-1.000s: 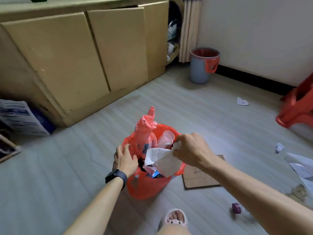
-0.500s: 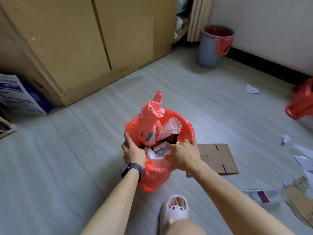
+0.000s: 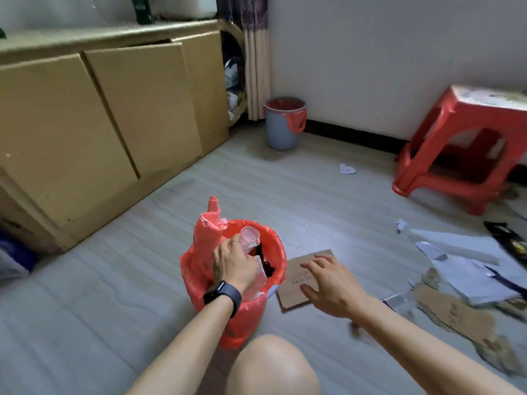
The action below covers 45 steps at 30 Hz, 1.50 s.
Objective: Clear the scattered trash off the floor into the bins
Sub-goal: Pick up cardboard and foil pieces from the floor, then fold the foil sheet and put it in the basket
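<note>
A bin lined with a red bag stands on the floor right before me, stuffed with trash, with a clear plastic cup on top. My left hand, a dark watch on its wrist, is down inside the bin, pressed on white paper; whether it grips the paper is unclear. To the bin's right, my right hand hovers with its fingers spread and empty over a flat cardboard piece. A second grey bin with a red liner stands by the far wall.
White papers, torn cardboard, a clear bottle, a black wrapper and paper scraps litter the floor on the right. A red stool stands at the right wall, a wooden cabinet along the left. My knee is low in view.
My right hand let go of the white paper in the bin and moved right over the cardboard, open. My left hand went from the bin's rim into the bin.
</note>
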Motion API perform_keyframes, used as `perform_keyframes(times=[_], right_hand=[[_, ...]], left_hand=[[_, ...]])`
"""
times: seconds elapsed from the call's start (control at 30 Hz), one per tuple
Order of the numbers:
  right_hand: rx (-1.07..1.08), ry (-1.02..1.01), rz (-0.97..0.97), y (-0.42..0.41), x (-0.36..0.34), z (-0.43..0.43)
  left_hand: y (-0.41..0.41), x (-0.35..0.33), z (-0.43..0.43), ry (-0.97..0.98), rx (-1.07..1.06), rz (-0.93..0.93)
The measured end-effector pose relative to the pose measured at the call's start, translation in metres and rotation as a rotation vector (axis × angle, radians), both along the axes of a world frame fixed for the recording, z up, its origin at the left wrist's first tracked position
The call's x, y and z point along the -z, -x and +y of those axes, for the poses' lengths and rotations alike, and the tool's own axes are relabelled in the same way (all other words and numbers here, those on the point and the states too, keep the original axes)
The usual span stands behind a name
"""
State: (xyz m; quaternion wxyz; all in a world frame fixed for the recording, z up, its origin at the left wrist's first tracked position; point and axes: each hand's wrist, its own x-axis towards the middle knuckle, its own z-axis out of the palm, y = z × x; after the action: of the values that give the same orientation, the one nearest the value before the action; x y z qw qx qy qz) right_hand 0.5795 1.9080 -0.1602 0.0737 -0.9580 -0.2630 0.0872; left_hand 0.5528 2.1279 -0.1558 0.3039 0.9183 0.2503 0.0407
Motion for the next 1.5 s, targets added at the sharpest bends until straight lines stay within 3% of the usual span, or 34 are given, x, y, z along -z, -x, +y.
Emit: perform_keyframes(times=[0.17, 0.33, 0.53, 0.7, 0.87, 1.17, 1.37, 1.5], right_hand=[[0.137, -0.030, -0.076, 0.026, -0.076, -0.096], [0.415, -0.110, -0.175, 0.086, -0.135, -0.224], [0.897, -0.268, -0.232, 0.200, -0.167, -0.375], [1.232, -0.397, -0.233, 0.269, -0.139, -0.460], [1.405, -0.500, -0.144, 0.292, -0.061, -0.515], [1.480, -0.562, 0.305, 0.269, 0.117, -0.554], [1.423, -0.485, 0.448, 0.215, 0.212, -0.567], [1.630, -0.396, 0.451, 0.176, 0.249, -0.569]], left_hand=[[-0.027, -0.076, -0.103, -0.113, 0.616, -0.089], [-0.031, -0.123, -0.231, -0.173, 0.998, -0.120], [0.001, -0.125, -0.387, -0.182, 1.326, -0.078], [0.028, -0.088, -0.482, -0.325, 1.540, -0.028], [0.031, -0.023, -0.552, -0.402, 1.625, 0.140], [0.016, 0.133, -0.619, -0.477, 1.593, 0.462], [-0.007, 0.214, -0.662, -0.512, 1.554, 0.479], [-0.019, 0.253, -0.686, -0.449, 1.543, 0.448]])
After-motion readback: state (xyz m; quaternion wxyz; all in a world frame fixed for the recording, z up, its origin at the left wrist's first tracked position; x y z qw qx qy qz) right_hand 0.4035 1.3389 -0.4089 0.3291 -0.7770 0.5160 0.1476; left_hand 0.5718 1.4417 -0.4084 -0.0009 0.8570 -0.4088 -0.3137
